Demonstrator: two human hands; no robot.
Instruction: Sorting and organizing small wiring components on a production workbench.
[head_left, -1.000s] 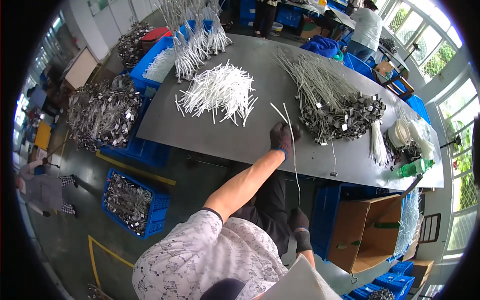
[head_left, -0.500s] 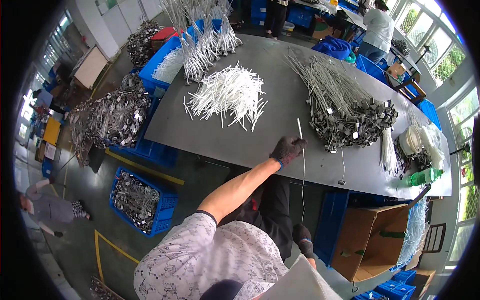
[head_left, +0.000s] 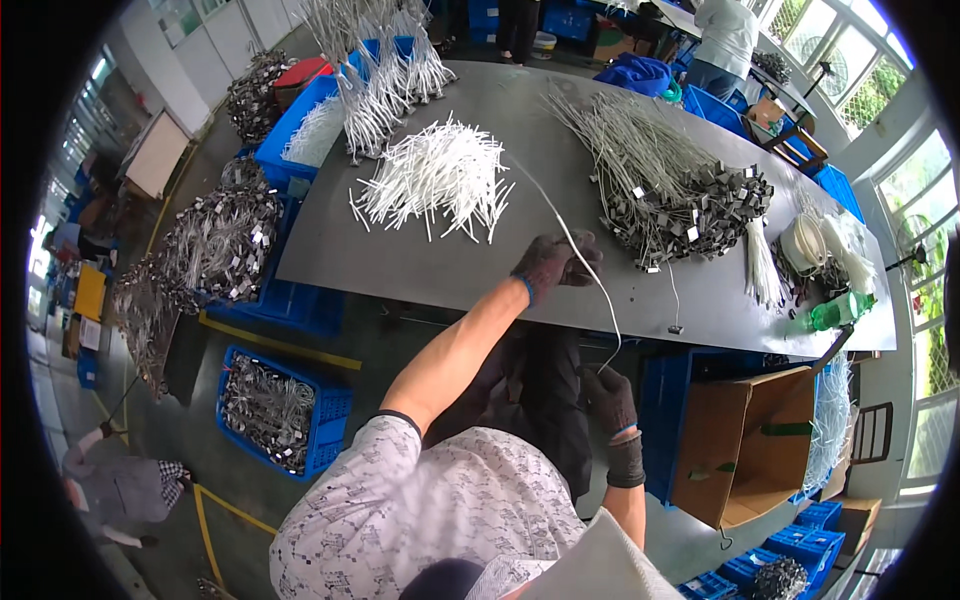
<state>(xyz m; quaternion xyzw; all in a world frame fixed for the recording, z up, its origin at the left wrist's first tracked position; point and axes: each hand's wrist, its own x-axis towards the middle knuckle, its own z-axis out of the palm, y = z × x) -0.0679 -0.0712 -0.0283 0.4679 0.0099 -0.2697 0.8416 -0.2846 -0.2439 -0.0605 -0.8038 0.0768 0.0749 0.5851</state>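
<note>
- My left hand [head_left: 556, 268], fingers curled, holds the white wire [head_left: 609, 300] above the table's [head_left: 460, 280] near edge.
- My right hand [head_left: 608, 398] closes on its near end, probably steadying it.
- White tubes [head_left: 435, 178] lie left, bundled wires [head_left: 640, 150] right, likely for reach.

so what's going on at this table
A person in dark gloves is handling a long thin wire. The right hand, below the table edge in the picture, pinches its lower end. The wire runs up across the left hand, whose grip is unclear. On the table, a pile of white sticks lies left of the wire and a heap of wires with dark ends right.
</note>
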